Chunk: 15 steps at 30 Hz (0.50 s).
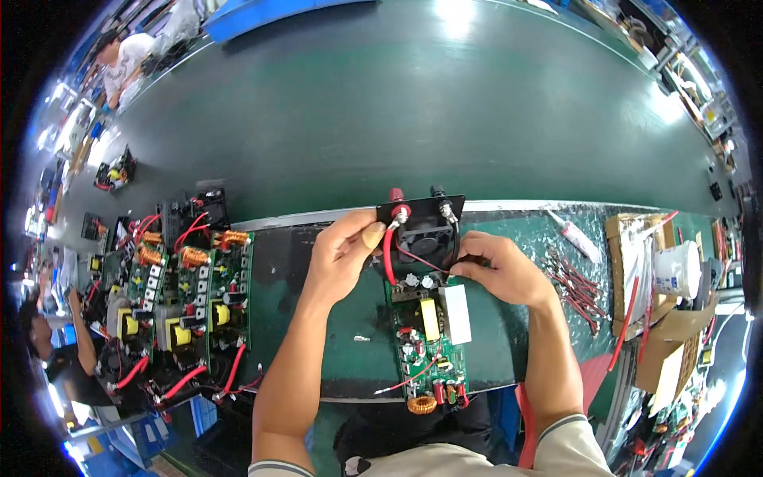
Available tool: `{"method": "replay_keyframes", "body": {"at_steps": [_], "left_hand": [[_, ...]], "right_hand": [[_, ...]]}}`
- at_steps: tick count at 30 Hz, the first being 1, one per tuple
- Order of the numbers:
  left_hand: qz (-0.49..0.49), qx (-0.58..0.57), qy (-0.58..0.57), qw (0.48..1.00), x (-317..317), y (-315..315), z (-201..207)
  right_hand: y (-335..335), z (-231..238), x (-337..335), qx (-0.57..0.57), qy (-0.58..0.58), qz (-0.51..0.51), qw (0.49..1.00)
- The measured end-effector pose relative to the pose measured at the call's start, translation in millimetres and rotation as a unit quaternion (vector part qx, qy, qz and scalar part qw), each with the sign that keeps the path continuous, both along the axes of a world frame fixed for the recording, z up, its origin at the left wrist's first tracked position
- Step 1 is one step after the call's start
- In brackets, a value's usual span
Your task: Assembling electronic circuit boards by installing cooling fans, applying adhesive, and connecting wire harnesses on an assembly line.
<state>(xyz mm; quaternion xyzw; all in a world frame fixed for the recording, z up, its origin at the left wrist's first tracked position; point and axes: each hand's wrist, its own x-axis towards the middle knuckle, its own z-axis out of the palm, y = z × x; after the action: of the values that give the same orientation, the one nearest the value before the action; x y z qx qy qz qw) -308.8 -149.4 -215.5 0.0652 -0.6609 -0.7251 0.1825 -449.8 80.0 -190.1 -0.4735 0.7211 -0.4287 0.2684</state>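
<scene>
In front of me a green circuit board (435, 372) lies on the bench, its copper coil at the near edge. A black end panel (427, 208) with a fan (423, 243) stands at the board's far end. Red and black terminals sit on the panel, and a thick red cable (389, 253) runs from it to the board. My left hand (343, 253) pinches the panel's left edge beside the red terminal. At the right side of the fan, my right hand (499, 266) has thumb and fingers closed near a thin wire; what they pinch is too small to make out.
Several similar boards (214, 294) with red cables stand at the left. To the right lie a glue tube (579, 240), a bundle of wires (575, 290), a white container (677, 270) and cardboard boxes (671, 350). A wide green belt (445, 111) stretches beyond the bench. Other people are at the left.
</scene>
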Motion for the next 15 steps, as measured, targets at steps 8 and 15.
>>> {"method": "replay_keyframes", "body": {"at_steps": [8,15], "left_hand": [[-0.019,-0.056,-0.019,0.998,7.3,-3.0,-0.3],[-0.017,-0.047,-0.020,0.999,5.0,0.4,5.5]], "right_hand": [[3.0,2.3,-3.5,-0.010,-0.040,-0.008,0.999],[1.6,2.2,-0.8,-0.001,-0.044,-0.023,0.999]]}}
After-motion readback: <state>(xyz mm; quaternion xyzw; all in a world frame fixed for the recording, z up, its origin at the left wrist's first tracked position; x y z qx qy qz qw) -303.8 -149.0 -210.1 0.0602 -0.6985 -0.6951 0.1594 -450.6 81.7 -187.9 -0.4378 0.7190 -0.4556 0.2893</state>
